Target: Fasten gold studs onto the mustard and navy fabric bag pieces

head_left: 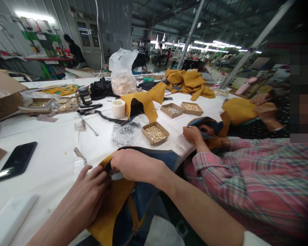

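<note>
A mustard-yellow and dark blue fabric piece (pixel 122 196) lies across the near table edge and hangs toward my lap. A narrow yellow strap crosses its blue part. My right hand (pixel 133 165) is closed on its upper edge, fingertips turned down and partly hidden. Just left of it, my left hand (pixel 92 191) grips the same edge; its thumb side is hidden. Beyond the hands are a clear bag (pixel 125 131) of silver metal rings and a cardboard tray (pixel 154 142) of small gold studs.
On the left lie a phone (pixel 16 160) and a white box-like object (pixel 12 218). A tape roll (pixel 118 108), yellow cut pieces (pixel 143 100) and two more trays stand farther back. At right, a co-worker in a plaid sleeve (pixel 210 167) handles similar fabric; another person's hands (pixel 267 111) hold yellow material.
</note>
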`<state>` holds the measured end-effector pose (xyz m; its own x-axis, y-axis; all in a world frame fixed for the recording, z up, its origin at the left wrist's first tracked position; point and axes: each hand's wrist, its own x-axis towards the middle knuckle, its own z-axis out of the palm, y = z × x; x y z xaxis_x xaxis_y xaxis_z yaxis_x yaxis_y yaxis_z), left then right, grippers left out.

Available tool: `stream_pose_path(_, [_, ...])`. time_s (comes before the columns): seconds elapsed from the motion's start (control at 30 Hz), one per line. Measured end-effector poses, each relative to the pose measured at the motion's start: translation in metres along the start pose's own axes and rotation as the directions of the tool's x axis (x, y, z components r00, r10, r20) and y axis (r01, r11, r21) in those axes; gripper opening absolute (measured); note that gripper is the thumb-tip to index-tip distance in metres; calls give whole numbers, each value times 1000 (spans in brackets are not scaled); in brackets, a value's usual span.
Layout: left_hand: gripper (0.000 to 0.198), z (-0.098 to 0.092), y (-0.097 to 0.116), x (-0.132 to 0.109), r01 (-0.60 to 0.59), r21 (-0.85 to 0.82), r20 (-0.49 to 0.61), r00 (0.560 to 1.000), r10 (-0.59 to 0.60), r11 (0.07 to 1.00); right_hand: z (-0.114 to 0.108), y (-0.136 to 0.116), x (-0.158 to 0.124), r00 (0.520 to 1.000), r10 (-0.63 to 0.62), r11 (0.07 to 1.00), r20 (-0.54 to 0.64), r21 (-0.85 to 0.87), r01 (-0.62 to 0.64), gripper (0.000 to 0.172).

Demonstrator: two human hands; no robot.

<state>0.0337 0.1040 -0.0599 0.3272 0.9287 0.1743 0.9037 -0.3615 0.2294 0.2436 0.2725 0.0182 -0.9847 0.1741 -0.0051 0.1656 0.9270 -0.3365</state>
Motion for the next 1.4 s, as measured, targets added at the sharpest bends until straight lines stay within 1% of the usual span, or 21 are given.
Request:
stream_pose_path(0.03, [27, 3, 0, 2, -9, -38, 17, 1000, 9, 999, -8, -8, 2, 1000, 10, 994, -6, -106, -10, 28])
stream_pose_path(0.07, [26, 5, 0, 2, -19, -64, 42, 999, 22, 998, -15, -15, 4, 999, -26, 988, -19, -151, 22, 30])
stream_pose_path(0.13, [27, 10, -2, -1, -32, -69, 51, 998, 35, 997, -23, -20, 9, 983, -177, 979, -53, -112, 170, 29])
stream_pose_path(0.2, [32, 12, -4, -5, -67, -49, 41, 997, 69, 997, -19, -12, 18, 958, -273, 962, -84, -23, 272, 25])
stream_pose_path(0.27, [32, 12, -4, -8, -106, -4, 32, 994, 106, 994, -1, 5, 30, 958, -281, 958, -48, 42, 283, 22])
stream_pose_path(0.33, [32, 10, -3, -12, -133, 34, 34, 991, 132, 990, 25, 23, 42, 969, -247, 968, 28, 54, 245, 20])
stream_pose_path(0.37, [37, 9, -2, -14, -135, 52, 20, 991, 134, 990, 38, 30, 47, 972, -231, 972, 54, 49, 228, 19])
stream_pose_path(0.43, [44, 8, -1, -20, -119, 101, -49, 991, 125, 988, 62, 40, 53, 984, -174, 984, 47, 39, 172, 17])
stream_pose_path(0.53, [42, 6, 1, -32, -45, 223, -204, 975, 91, 974, 83, 44, 56, 997, -70, 993, 10, 94, 69, 15])
stream_pose_path(0.57, [41, 5, 3, -35, 25, 261, -237, 971, 39, 965, 86, 43, 56, 998, -56, 992, 16, 114, 54, 15])
stream_pose_path(0.63, [41, 2, 6, -37, 217, 308, -250, 958, -141, 926, 87, 39, 57, 999, -31, 993, 36, 116, 27, 18])
stream_pose_path(0.7, [46, -2, 9, -34, 416, 320, -222, 906, -359, 851, 85, 34, 59, 998, 7, 995, 57, 97, -13, 20])
stream_pose_path(0.77, [52, -6, 14, -26, 518, 291, -115, 854, -508, 805, 83, 30, 61, 996, 44, 994, 74, 100, -51, 20])
stream_pose_path(0.87, [50, -11, 22, -12, 583, 238, 152, 767, -623, 776, 82, 28, 62, 994, 78, 989, 70, 122, -86, 20])
stream_pose_path(0.93, [43, -15, 27, -4, 607, 242, 247, 716, -653, 757, 85, 28, 61, 994, 93, 987, 54, 126, -99, 20])
stream_pose_path(1.0, [43, -19, 29, 2, 631, 263, 248, 686, -684, 730, 89, 29, 59, 996, 86, 989, 23, 117, -88, 19])
stream_pose_path(1.13, [56, -21, 27, 9, 708, 328, 161, 610, -776, 625, 99, 26, 56, 995, 77, 996, -64, 48, -74, 23])
stream_pose_path(1.17, [55, -19, 27, 9, 714, 336, 145, 604, -783, 614, 100, 24, 55, 993, 87, 996, -75, 38, -84, 25])
stream_pose_path(1.23, [49, -13, 28, 6, 709, 331, 137, 617, -775, 623, 100, 19, 55, 990, 121, 992, -77, 36, -119, 27])
stream_pose_path(1.33, [44, -4, 30, -6, 688, 249, 139, 671, -729, 681, 96, 12, 58, 986, 159, 986, -58, 51, -157, 26])
stream_pose_path(1.4, [35, -1, 28, -15, 674, 147, 165, 705, -690, 724, 93, 9, 61, 984, 174, 983, -33, 59, -172, 26])
